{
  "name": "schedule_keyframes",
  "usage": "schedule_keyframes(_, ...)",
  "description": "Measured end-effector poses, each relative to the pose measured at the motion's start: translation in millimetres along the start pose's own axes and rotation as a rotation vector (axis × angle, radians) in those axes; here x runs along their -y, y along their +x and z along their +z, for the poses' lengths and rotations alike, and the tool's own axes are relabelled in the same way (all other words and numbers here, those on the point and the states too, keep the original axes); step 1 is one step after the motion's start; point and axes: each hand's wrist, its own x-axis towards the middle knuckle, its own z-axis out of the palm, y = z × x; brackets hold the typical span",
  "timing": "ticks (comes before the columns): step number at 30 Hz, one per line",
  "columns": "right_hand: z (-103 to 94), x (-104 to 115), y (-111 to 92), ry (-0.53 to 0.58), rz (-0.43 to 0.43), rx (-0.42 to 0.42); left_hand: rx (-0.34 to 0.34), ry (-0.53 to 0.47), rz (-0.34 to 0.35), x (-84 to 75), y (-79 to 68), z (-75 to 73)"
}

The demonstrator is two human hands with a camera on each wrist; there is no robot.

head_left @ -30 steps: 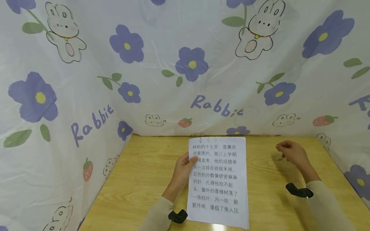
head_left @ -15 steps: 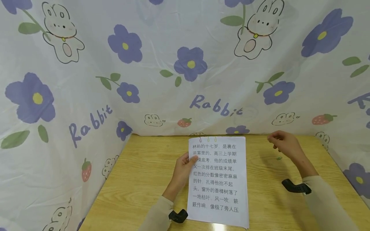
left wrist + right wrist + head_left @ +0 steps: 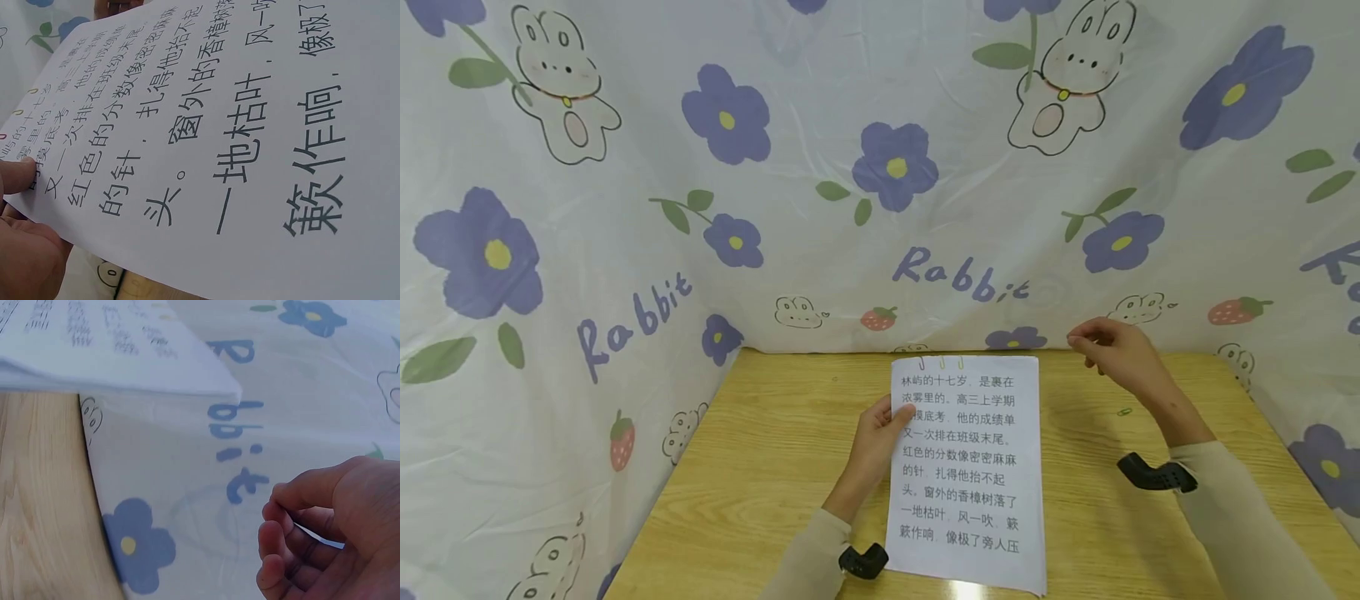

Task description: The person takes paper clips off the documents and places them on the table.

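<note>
My left hand (image 3: 874,437) grips the left edge of a stack of white paper sheets (image 3: 967,560) printed with Chinese text, its thumb lying on the front. Along the top edge sit a reddish paper clip (image 3: 3,135) and two yellow ones (image 3: 17,112). Above the back right of the table, my right hand (image 3: 1123,358) is raised beside the sheets' upper right corner. Its thumb and index fingertip meet in the right wrist view, the other fingers curled; I cannot tell whether something small is between them. A green paper clip (image 3: 1124,412) lies on the table below that hand.
The wooden table (image 3: 760,467) meets a white curtain (image 3: 820,250) with purple flowers, rabbits and "Rabbit" lettering at its back and sides. Both forearms wear a black wrist device (image 3: 1157,472) over beige sleeves.
My right hand has risen from near the green paper clip and moved left, toward the sheets' top corner. The left hand and the sheets have hardly moved.
</note>
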Motion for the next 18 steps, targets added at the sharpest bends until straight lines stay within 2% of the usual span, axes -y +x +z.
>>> schedule_keyframes(5, 2.7, 16.7, 1.5, 0.054, -0.024, 0.027, -0.002, 0.000, 0.004, 0.7, 0.1, 1.9)
schedule_keyframes(11, 9.8, 38.3, 0.7, 0.061, -0.065, 0.027, 0.009, 0.009, 0.001, -1.3, -2.1, 2.4)
schedule_keyframes(18, 17.7, 58.2, 1.9, 0.096, -0.099, 0.066, 0.000, 0.012, -0.022, -1.9, -3.9, 3.0)
